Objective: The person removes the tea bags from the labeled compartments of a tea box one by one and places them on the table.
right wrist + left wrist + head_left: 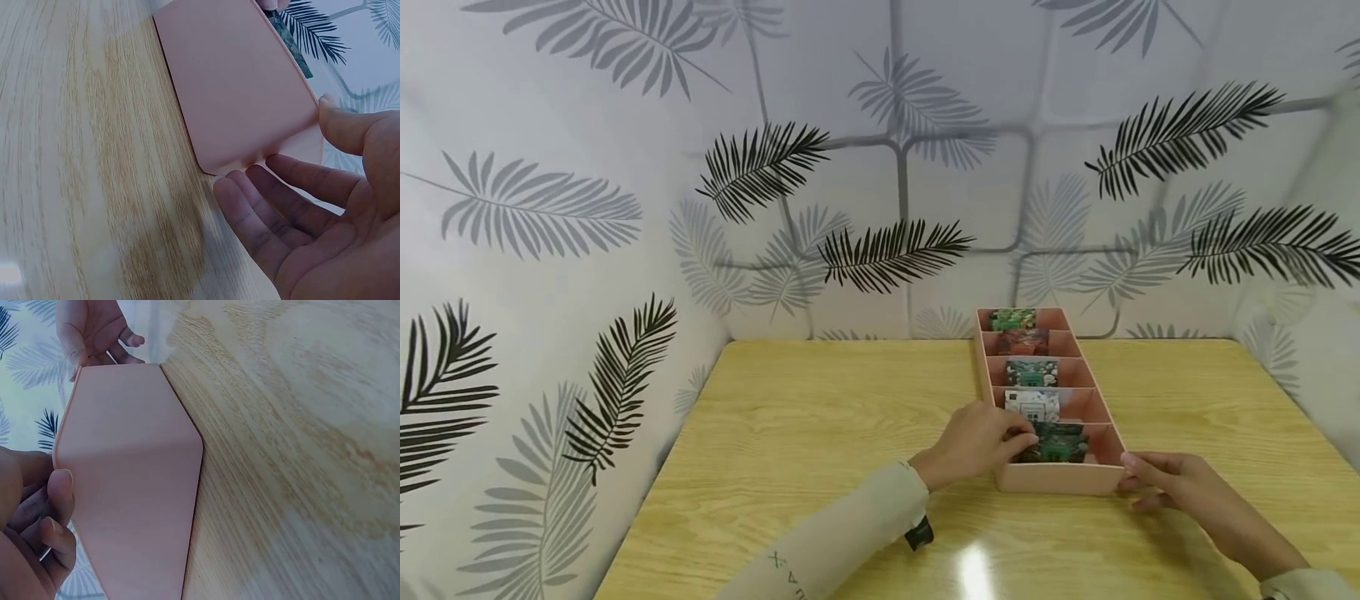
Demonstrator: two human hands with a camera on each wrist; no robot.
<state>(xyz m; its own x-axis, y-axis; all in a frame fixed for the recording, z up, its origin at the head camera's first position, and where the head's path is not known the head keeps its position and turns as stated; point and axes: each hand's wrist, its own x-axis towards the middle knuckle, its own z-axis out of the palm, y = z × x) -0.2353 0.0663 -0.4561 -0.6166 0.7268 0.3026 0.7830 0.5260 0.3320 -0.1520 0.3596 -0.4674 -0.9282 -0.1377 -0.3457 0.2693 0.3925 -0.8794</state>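
A pink divided box (1063, 479) stands lengthwise on the table, with small printed packets in its compartments. At the nearest compartment, my left hand (973, 446) reaches over the left wall and pinches a dark green packet (1062, 443) at its left end. Its other fingers (57, 540) curl outside the rim in the left wrist view. My right hand (325, 225) holds the near right corner, thumb on the rim and fingertips against the outer wall. Behind the green packet sit a white packet (1032, 405) and a teal packet (1032, 372).
Farther back in the box are a reddish packet (1024, 342) and a green-yellow packet (1011, 319). The wooden table (850, 400) meets a leaf-patterned wall covering (865, 192) at the back. A black strap end (919, 533) hangs below the left sleeve.
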